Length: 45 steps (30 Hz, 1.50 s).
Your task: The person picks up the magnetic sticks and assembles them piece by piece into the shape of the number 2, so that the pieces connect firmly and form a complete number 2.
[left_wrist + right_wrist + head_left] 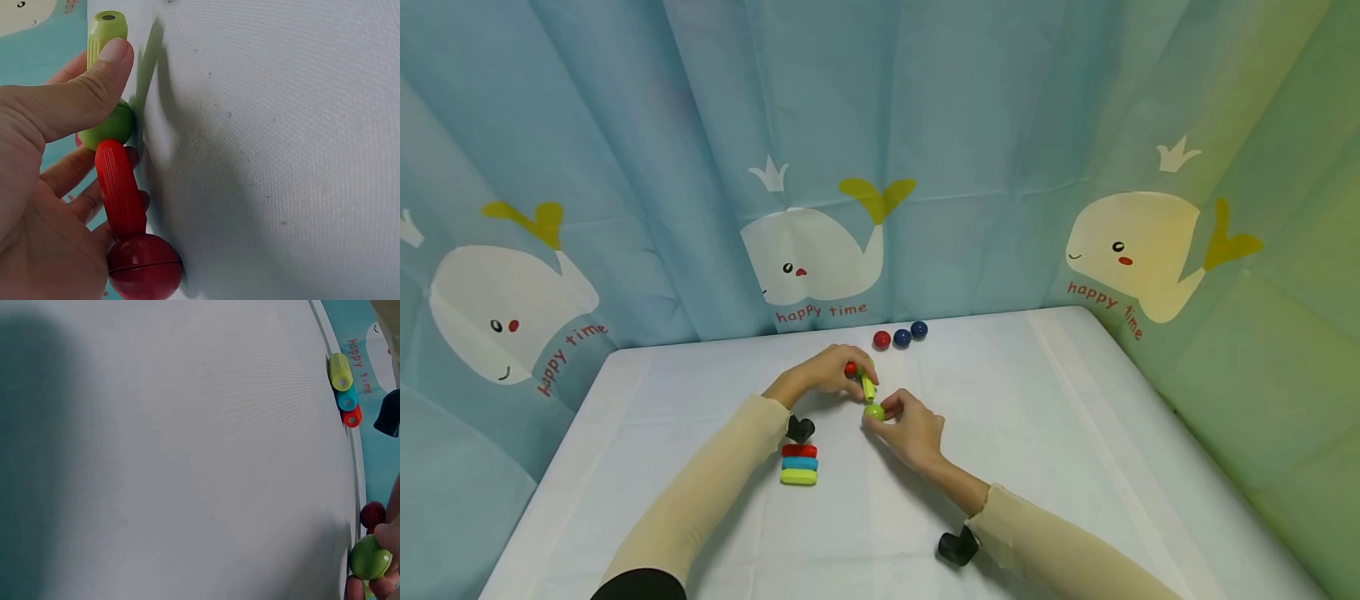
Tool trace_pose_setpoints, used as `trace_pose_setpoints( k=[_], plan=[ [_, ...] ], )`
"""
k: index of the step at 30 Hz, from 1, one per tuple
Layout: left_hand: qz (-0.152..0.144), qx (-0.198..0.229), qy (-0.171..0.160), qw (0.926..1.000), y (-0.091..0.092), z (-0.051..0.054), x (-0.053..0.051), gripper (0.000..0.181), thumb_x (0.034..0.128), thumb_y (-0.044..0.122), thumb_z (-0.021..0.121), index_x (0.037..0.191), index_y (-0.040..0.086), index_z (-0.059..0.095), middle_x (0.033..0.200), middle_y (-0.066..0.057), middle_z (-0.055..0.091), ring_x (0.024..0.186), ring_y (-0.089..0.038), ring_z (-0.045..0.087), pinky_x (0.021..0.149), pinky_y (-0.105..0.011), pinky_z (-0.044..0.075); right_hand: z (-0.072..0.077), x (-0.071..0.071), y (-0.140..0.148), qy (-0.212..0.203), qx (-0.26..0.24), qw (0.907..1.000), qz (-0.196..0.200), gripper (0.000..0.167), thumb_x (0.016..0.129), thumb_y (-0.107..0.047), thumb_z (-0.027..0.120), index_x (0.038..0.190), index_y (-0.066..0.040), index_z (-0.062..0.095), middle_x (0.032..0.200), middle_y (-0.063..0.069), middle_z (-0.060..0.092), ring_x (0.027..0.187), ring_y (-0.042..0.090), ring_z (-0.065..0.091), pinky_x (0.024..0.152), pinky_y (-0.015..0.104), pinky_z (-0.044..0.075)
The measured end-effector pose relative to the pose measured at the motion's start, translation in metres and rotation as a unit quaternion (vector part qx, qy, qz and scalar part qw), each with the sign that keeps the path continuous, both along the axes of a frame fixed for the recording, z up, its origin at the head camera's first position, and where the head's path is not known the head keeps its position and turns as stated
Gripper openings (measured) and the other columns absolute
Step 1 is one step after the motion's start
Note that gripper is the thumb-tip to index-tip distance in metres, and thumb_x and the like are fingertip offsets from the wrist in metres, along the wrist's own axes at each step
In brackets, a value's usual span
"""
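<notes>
- Pinching yellow-green bar [868, 388] in left grip [831, 371], around middle of desk [1037, 433]; long axis 12-to-6 in head view, free end at 6 o'clock, partly hidden by thumb.
- Joined to it: half-hidden green ball [111, 130], then red bar [120, 190] and dark red ball [145, 269].
- At 6 o'clock, just off free end, pinching lime ball [874, 412] in right grip [917, 429]; contact hard to tell.
- Toward 7:30: three side-by-side bars [799, 463], lying 9-to-3.
- Toward 1 o'clock: one-red, two-blue ball trio [902, 338].
- Beyond, at 12 o'clock: "happy time" lettering on whale curtain [970, 167].
</notes>
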<state>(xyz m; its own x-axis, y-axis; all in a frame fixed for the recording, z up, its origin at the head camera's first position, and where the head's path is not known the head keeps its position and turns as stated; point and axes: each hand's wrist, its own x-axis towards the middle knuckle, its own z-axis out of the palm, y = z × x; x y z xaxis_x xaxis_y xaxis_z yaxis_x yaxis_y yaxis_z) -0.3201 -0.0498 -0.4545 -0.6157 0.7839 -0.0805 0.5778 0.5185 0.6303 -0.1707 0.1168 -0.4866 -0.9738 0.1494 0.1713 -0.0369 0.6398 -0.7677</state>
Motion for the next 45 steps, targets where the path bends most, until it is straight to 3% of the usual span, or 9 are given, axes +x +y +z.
trace_pose_setpoints(
  k=[13, 22, 29, 39, 45],
  plan=[
    [0.006, -0.006, -0.008, 0.9999, -0.0002, 0.0014, 0.0033, 0.023, 0.0851, 0.007, 0.084, 0.105, 0.019, 0.082, 0.138, -0.007, 0.064, 0.134, -0.027, 0.051, 0.118, -0.055, 0.029, 0.0019, -0.0049, -0.0065, -0.013, 0.008, 0.9998, -0.016, 0.031, 0.083, -0.031, 0.087, 0.093, -0.010, 0.066, 0.082, 0.002, 0.070, 0.079, 0.019, 0.064, 0.082, 0.051, 0.031],
    [0.007, -0.013, -0.005, 0.9999, -0.0003, 0.0033, 0.0045, 0.024, 0.0850, 0.007, 0.084, 0.105, 0.019, 0.081, 0.139, -0.007, 0.064, 0.136, -0.027, 0.050, 0.118, -0.055, 0.029, 0.0022, -0.0031, -0.0045, -0.007, 0.008, 0.9999, 0.008, 0.031, 0.082, -0.031, 0.087, 0.096, -0.012, 0.066, 0.084, 0.000, 0.073, 0.085, 0.021, 0.067, 0.082, 0.050, 0.029],
    [0.012, -0.019, -0.011, 0.9997, -0.0011, 0.0025, 0.0049, 0.025, 0.0855, 0.007, 0.084, 0.108, 0.019, 0.081, 0.142, -0.006, 0.062, 0.139, -0.027, 0.048, 0.119, -0.056, 0.027, 0.0023, -0.0046, -0.0050, -0.007, 0.007, 0.9998, 0.016, 0.030, 0.082, -0.031, 0.087, 0.094, -0.013, 0.067, 0.082, 0.001, 0.070, 0.080, 0.018, 0.063, 0.083, 0.050, 0.029],
    [0.018, -0.012, -0.013, 0.9997, -0.0010, 0.0038, 0.0077, 0.027, 0.0876, 0.003, 0.080, 0.111, 0.016, 0.079, 0.137, -0.006, 0.064, 0.132, -0.027, 0.051, 0.117, -0.052, 0.033, 0.0016, -0.0056, -0.0052, -0.006, 0.014, 0.9998, 0.015, 0.031, 0.081, -0.031, 0.088, 0.093, -0.012, 0.067, 0.082, 0.001, 0.070, 0.079, 0.018, 0.062, 0.082, 0.048, 0.030],
    [0.023, -0.015, 0.022, 0.9994, -0.0019, 0.0049, 0.0091, 0.031, 0.0888, 0.003, 0.079, 0.118, 0.014, 0.077, 0.137, -0.007, 0.064, 0.130, -0.027, 0.052, 0.115, -0.050, 0.037, 0.0015, -0.0064, -0.0033, -0.010, 0.016, 0.9997, 0.017, 0.031, 0.080, -0.031, 0.088, 0.094, -0.013, 0.066, 0.081, -0.001, 0.070, 0.077, 0.017, 0.061, 0.082, 0.049, 0.030]
  ],
)
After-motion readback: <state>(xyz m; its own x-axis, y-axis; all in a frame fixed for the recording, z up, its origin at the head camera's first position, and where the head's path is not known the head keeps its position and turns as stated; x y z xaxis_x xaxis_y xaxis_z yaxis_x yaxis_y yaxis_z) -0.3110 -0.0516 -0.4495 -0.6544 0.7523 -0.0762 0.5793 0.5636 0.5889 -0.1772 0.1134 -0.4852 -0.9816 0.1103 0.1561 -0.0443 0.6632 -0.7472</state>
